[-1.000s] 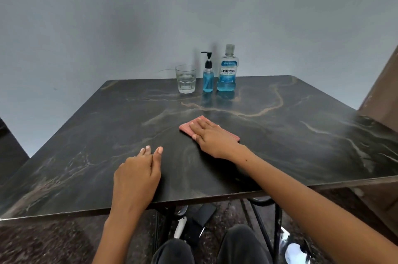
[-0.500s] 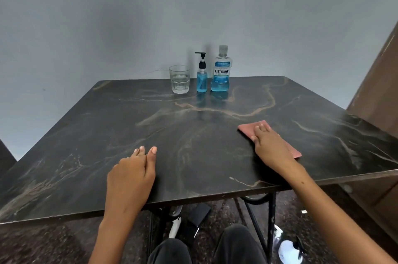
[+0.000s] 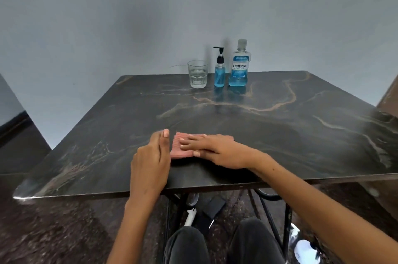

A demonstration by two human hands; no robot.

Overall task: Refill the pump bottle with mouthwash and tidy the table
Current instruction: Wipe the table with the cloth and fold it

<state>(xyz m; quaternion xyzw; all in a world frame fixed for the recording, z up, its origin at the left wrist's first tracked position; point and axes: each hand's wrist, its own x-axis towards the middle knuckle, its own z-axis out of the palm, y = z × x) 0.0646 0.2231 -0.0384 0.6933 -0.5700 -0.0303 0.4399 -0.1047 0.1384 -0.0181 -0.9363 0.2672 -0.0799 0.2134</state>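
Observation:
A pink cloth (image 3: pixel 179 145) lies flat on the dark marbled table (image 3: pixel 280 134) near its front edge. My right hand (image 3: pixel 217 149) presses flat on the cloth, fingers spread and pointing left. My left hand (image 3: pixel 151 160) rests on the table just left of the cloth, fingers together, thumb side at the cloth's edge. At the far edge stand a small pump bottle (image 3: pixel 219 70) with blue liquid and a black pump, and a capped Listerine mouthwash bottle (image 3: pixel 240 65) to its right.
A clear drinking glass (image 3: pixel 197 74) stands left of the pump bottle by the grey wall. Black metal table legs (image 3: pixel 267 210) and my knees (image 3: pixel 215 244) show below the front edge. A brown panel (image 3: pixel 389 95) rises at the right.
My right hand has slid the pink cloth from the right side of the table back leftward to the front middle, up against my left hand. My left hand moved slightly forward.

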